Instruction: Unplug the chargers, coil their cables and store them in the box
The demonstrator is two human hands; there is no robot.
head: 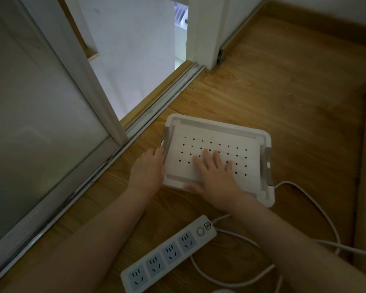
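While right hand lies flat on box lid, left hand touching side latch

On the wooden floor, a lidded box, just right of the sliding-door track; left of that track, the glass door panel. Flat on the box lid, the right hand; against the box's left end, the left hand. In front of the box, nearer the camera and apart from it, a power strip. Right of both, looping over the floor, the strip's cable.
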